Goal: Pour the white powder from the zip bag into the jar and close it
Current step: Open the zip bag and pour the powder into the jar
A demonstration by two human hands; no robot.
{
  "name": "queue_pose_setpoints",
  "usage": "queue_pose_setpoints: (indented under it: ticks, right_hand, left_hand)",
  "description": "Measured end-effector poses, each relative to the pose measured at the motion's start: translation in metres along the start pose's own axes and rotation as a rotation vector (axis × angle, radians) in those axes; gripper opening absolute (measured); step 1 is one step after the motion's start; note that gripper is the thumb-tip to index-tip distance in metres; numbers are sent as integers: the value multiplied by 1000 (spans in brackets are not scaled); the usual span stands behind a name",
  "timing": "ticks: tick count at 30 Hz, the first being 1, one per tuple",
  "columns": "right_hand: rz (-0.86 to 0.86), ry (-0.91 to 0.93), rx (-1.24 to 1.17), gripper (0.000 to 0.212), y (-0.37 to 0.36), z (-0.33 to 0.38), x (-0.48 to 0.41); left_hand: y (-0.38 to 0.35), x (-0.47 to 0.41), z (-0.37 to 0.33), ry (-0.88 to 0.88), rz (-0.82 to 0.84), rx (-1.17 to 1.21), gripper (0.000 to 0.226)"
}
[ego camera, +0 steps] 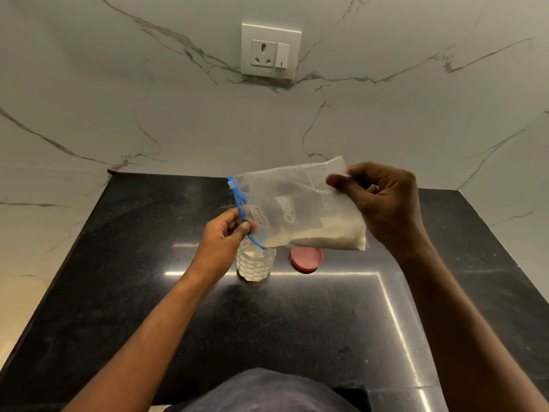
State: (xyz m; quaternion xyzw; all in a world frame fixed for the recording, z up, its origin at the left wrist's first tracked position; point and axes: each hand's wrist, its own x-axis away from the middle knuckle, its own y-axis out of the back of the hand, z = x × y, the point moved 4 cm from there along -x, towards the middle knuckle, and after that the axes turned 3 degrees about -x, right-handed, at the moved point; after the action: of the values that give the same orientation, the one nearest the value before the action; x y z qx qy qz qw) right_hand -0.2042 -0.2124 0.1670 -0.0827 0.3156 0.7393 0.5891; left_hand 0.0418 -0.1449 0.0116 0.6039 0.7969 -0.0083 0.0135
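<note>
- zip bag w/ white powder tipped over open jar, some powder inside
- left hand pinches bag mouth, right hand pinches bag's bottom
- red lid at jar's 3 o'clock on black counter, marble wall behind

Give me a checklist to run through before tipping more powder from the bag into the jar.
1. Jar lid off: ok; the red lid lies beside it on the counter.
2. Bag mouth over the jar opening: ok; the blue zip edge dips to the rim.
3. Zip bag held at both ends: ok; left hand at the zip, right hand at the bottom.
4. Powder left in the bag: ok; a heap along the low edge.
5. Room left in the jar: cannot tell.
6. Spill on the counter: cannot tell.
</note>
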Motion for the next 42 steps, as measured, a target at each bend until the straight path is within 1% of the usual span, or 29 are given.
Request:
queue_pose_setpoints:
  ticks: [2, 5, 9, 13, 16, 21, 30, 33, 42]
  right_hand:
    - [-21, -2, -4, 4, -1, -4, 2]
    - [-53, 0, 27, 16, -5, -9, 5]
    - [-79, 5, 17, 16, -6, -13, 7]
    - [-82, 32, 12, 22, -8, -13, 5]
    - [-55, 62, 34, 18, -12, -11, 5]
    - [-63, 78, 41, 15, -14, -11, 6]
    - [-124, 51, 67, 24, -13, -10, 9]
    - [-105, 76, 102, 25, -13, -8, 7]
    - [-84, 95, 92, 25, -13, -5, 5]
  left_hand:
    - [-1, 0, -1, -1, 3, -5, 32]
    - [-1, 0, -2, 2, -2, 1, 30]
    - [-2, 0, -2, 1, -5, 2, 30]
    - [-3, 0, -3, -2, -7, 7, 30]
    - [-2, 1, -3, 4, -18, 15, 30]
    - [-3, 1, -4, 7, -29, 8, 33]
    - [-6, -3, -2, -2, -26, -22, 34]
    - [-5, -3, -3, 3, -32, -12, 34]
    - [-5, -3, -3, 9, -26, -17, 35]
